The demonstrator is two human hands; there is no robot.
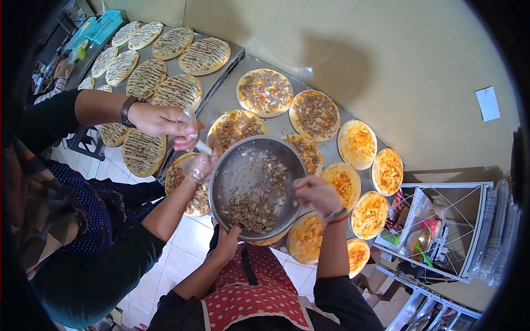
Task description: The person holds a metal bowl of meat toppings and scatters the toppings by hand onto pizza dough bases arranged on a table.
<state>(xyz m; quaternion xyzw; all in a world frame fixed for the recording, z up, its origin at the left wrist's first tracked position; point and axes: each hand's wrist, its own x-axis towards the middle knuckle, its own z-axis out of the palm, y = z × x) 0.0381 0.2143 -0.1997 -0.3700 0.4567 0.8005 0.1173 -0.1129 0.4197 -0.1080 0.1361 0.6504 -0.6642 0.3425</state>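
Observation:
A metal bowl (234, 171) with crumbled meat and pale chopped pieces (254, 207) is in front of me, above the table. My left hand (226, 244) grips its lower rim, thumb over the edge. At the bowl's right side is my right hand (320, 196), in a clear glove and blurred, its fingers bent; what they hold, if anything, is hidden. Around the bowl lie round breads, some topped with meat (314, 115), others with only orange sauce (370, 215).
At the left, a co-worker's gloved hands (185, 129) hold a piping bag (203, 147) close to the bowl. Striped breads (174, 43) cover the left table. A white rack (486, 220) with utensils stands at the right, below the wall (419, 66).

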